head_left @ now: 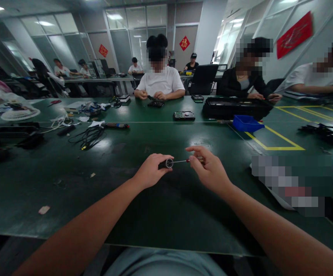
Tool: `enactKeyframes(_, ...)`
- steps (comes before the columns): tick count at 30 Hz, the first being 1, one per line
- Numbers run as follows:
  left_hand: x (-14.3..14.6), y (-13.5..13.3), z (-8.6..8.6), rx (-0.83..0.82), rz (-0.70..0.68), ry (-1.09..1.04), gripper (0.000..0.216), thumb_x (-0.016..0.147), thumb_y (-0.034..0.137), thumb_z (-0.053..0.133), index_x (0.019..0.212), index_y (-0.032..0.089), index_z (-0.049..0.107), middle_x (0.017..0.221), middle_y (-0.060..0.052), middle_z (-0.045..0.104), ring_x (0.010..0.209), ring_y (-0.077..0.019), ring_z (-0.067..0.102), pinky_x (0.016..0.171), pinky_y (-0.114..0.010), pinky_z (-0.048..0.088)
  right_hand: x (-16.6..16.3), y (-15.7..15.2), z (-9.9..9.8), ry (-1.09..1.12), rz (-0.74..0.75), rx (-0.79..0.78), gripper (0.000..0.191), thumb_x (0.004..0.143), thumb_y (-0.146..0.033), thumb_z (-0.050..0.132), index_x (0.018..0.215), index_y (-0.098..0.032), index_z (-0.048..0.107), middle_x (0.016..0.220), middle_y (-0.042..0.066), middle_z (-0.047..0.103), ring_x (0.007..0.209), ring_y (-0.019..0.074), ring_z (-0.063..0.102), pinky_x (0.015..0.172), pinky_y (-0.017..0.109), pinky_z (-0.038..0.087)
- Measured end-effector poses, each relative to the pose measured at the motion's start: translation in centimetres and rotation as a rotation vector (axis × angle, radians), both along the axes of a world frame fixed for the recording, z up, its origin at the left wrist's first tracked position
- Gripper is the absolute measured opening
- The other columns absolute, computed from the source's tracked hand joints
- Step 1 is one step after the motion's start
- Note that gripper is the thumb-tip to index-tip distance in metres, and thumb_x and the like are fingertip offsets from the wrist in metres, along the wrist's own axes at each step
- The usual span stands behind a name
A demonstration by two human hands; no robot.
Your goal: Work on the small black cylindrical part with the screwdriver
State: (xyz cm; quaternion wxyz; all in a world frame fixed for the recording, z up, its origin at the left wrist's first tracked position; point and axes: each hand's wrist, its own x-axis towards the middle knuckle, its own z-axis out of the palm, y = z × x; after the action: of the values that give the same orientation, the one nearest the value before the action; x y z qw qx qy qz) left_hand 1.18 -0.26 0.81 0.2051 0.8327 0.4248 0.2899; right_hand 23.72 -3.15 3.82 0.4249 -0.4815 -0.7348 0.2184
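Observation:
My left hand [150, 170] is closed around a small dark cylinder [168, 163] with a round silvery end facing right. My right hand [209, 170] pinches a thin screwdriver [183, 161] with a red collar, and its metal tip points into the cylinder's end. Both hands hover just above the dark green table [103, 184], at its middle, in front of me.
A blue bin [246, 123] and a long black tray [235, 108] lie at the right rear beside yellow floor-tape lines [270, 140]. A circuit board [184, 115], black cables [88, 137] and a white fan [19, 113] lie farther back. Several people sit across the table.

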Motion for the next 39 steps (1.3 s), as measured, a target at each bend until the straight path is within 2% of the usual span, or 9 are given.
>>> enactKeyframes(6, -0.1, 0.0, 0.2, -0.011, 0.016, -0.010, 0.036, 0.087, 0.025, 0.072, 0.123, 0.025, 0.065, 0.113, -0.002, 0.070, 0.103, -0.0219, 0.060, 0.095, -0.038, 0.046, 0.1, 0.1, -0.4, 0.047, 0.000, -0.044, 0.029, 0.102, -0.038, 0.040, 0.111, -0.022, 0.064, 0.069, -0.001, 0.059, 0.065, 0.0166, 0.059, 0.062, 0.031, 0.044)
enactKeyframes(10, -0.1, 0.0, 0.1, -0.018, 0.021, -0.013, 0.037, 0.088, 0.025, 0.072, 0.124, 0.026, 0.065, 0.113, -0.003, 0.070, 0.104, -0.0220, 0.060, 0.096, -0.039, 0.046, -0.1, 0.1, -0.8, 0.230, 0.012, -0.073, 0.025, 0.097, -0.038, 0.053, 0.117, -0.023, 0.058, 0.082, 0.001, 0.065, 0.076, 0.0184, 0.065, 0.069, 0.033, 0.050)
enactKeyframes(13, -0.1, 0.0, 0.1, -0.018, 0.031, -0.025, 0.038, 0.088, 0.024, 0.072, 0.125, 0.025, 0.064, 0.115, -0.003, 0.069, 0.106, -0.0223, 0.060, 0.098, -0.039, 0.045, -0.5, 0.4, -1.0, 0.401, 0.022, -0.131, 0.024, 0.091, -0.043, 0.061, 0.103, -0.022, 0.061, 0.087, 0.004, 0.068, 0.081, 0.0196, 0.066, 0.077, 0.037, 0.054)
enactKeyframes(16, -0.1, 0.0, 0.1, -0.014, 0.022, -0.033, 0.039, 0.087, 0.023, 0.072, 0.125, 0.025, 0.064, 0.117, -0.003, 0.069, 0.108, -0.0224, 0.060, 0.099, -0.039, 0.045, -0.6, 1.1, -1.1, 0.581, 0.013, -0.219, 0.029, 0.089, -0.050, 0.062, 0.096, -0.021, 0.064, 0.085, 0.004, 0.067, 0.078, 0.0189, 0.065, 0.081, 0.040, 0.056)
enactKeyframes(18, -0.2, 0.0, 0.2, -0.007, 0.000, -0.031, 0.039, 0.087, 0.022, 0.072, 0.125, 0.026, 0.064, 0.118, -0.003, 0.069, 0.109, -0.0222, 0.060, 0.100, -0.040, 0.044, -0.5, 1.5, -1.3, 0.724, -0.005, -0.330, 0.032, 0.086, -0.052, 0.064, 0.091, -0.021, 0.064, 0.083, 0.004, 0.064, 0.076, 0.0183, 0.063, 0.078, 0.039, 0.057)
enactKeyframes(22, -0.2, 0.2, 0.2, 0.005, -0.013, -0.021, 0.039, 0.088, 0.021, 0.071, 0.126, 0.026, 0.063, 0.120, -0.002, 0.069, 0.110, -0.0221, 0.059, 0.101, -0.041, 0.043, -0.5, 2.0, -1.5, 0.822, 0.054, -0.515, 0.032, 0.083, -0.052, 0.067, 0.084, -0.021, 0.060, 0.072, 0.001, 0.059, 0.065, 0.0164, 0.059, 0.073, 0.038, 0.058)
enactKeyframes(26, -0.2, 0.2, 0.2, -0.007, -0.003, 0.002, 0.038, 0.088, 0.024, 0.071, 0.125, 0.026, 0.063, 0.119, -0.003, 0.069, 0.110, -0.0223, 0.060, 0.101, -0.041, 0.043, -0.8, 1.7, -1.7, 0.804, 0.003, -0.403, 0.031, 0.084, -0.052, 0.067, 0.090, -0.021, 0.062, 0.080, 0.002, 0.062, 0.071, 0.0163, 0.061, 0.073, 0.036, 0.058)
enactKeyframes(31, -0.2, 0.1, 0.2, -0.006, 0.019, -0.012, 0.040, 0.088, 0.027, 0.072, 0.127, 0.026, 0.063, 0.121, -0.003, 0.068, 0.111, -0.0234, 0.059, 0.099, -0.042, 0.044, -0.6, 1.3, -1.9, 0.606, -0.020, -0.195, 0.029, 0.093, -0.049, 0.059, 0.099, -0.021, 0.062, 0.086, 0.003, 0.065, 0.079, 0.0171, 0.064, 0.079, 0.037, 0.056)
enactKeyframes(39, -0.2, 0.2, 0.1, -0.011, 0.030, -0.007, 0.039, 0.088, 0.027, 0.071, 0.126, 0.027, 0.063, 0.118, -0.003, 0.069, 0.109, -0.0237, 0.060, 0.099, -0.041, 0.045, -0.5, 0.5, -1.0, 0.358, -0.022, -0.078, 0.026, 0.097, -0.045, 0.053, 0.101, -0.021, 0.060, 0.085, 0.004, 0.068, 0.079, 0.0194, 0.068, 0.077, 0.038, 0.055)
